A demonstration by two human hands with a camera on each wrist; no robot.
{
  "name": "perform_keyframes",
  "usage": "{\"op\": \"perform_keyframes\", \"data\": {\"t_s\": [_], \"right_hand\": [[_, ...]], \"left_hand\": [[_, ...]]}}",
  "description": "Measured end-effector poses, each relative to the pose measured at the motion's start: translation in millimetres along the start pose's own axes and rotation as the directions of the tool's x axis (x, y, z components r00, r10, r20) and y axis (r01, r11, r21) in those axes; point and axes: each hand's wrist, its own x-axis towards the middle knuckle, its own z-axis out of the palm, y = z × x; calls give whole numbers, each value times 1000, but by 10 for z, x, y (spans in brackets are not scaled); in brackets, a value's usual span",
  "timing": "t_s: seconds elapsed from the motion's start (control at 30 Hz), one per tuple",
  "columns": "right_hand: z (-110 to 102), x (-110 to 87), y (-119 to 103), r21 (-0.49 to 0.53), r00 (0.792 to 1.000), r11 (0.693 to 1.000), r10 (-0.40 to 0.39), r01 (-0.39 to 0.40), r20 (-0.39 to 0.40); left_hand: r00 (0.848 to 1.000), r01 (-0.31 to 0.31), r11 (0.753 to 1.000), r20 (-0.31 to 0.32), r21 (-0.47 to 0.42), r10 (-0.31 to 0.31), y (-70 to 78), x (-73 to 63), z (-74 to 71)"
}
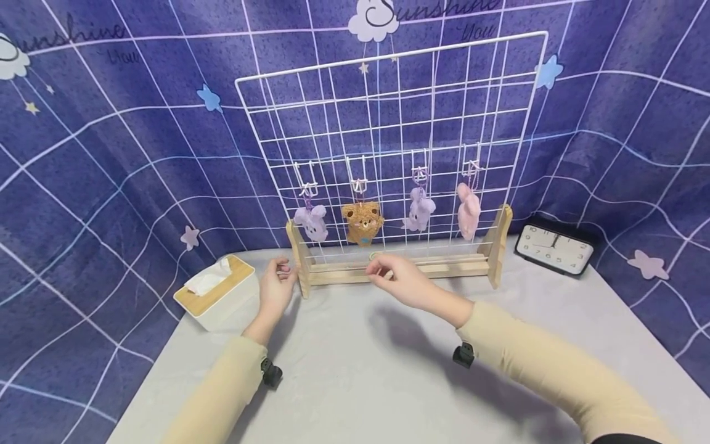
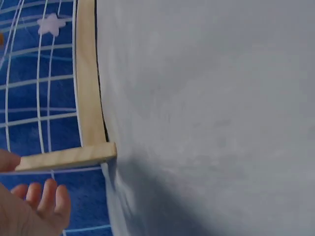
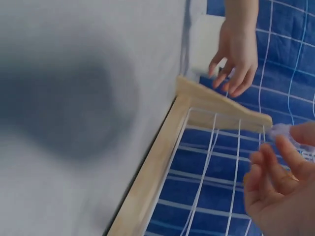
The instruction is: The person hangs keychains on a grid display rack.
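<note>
My left hand (image 1: pixel 275 290) is beside the left wooden foot (image 1: pixel 298 262) of a white wire grid rack (image 1: pixel 388 135). In the left wrist view its thumb overlaps the end of that foot, and contact is unclear; the fingers are loosely bent around nothing. My right hand (image 1: pixel 402 280) hovers before the rack's lower bar, fingers loosely curled, nothing visible held. A small yellow-green arc (image 1: pixel 374 254) shows just behind its fingertips. From hooks hang a purple plush keychain (image 1: pixel 312 223), a brown bear plush keychain (image 1: pixel 362 223), another purple plush keychain (image 1: pixel 420 209) and a pink plush keychain (image 1: pixel 468 211).
A white tissue box (image 1: pixel 222 302) with a wooden lid stands left of the rack. To its right is a black-framed clock (image 1: pixel 554 248). A grey-white cloth (image 1: pixel 344 370) covers the table, and a blue patterned curtain (image 1: pixel 138 185) hangs behind.
</note>
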Motion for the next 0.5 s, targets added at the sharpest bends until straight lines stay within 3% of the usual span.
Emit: {"op": "perform_keyframes", "data": {"t_s": [0.1,0.23,0.37,0.5], "right_hand": [[-51,-161,85,-98,1000,995,-10,12,13],[-102,-344,175,-225,1000,974,-21,20,-4],[-131,-491,299,-321,999,947,-2,-13,-45],[-182,-602,404,-368,996,928,28,-58,-85]], "left_hand": [[999,-44,995,-11,87,45,93,-125,-23],[992,-109,981,74,159,99,221,-274,-48],[971,-184,958,195,219,142,336,-414,-54],[943,-263,913,284,310,175,447,-527,-44]]}}
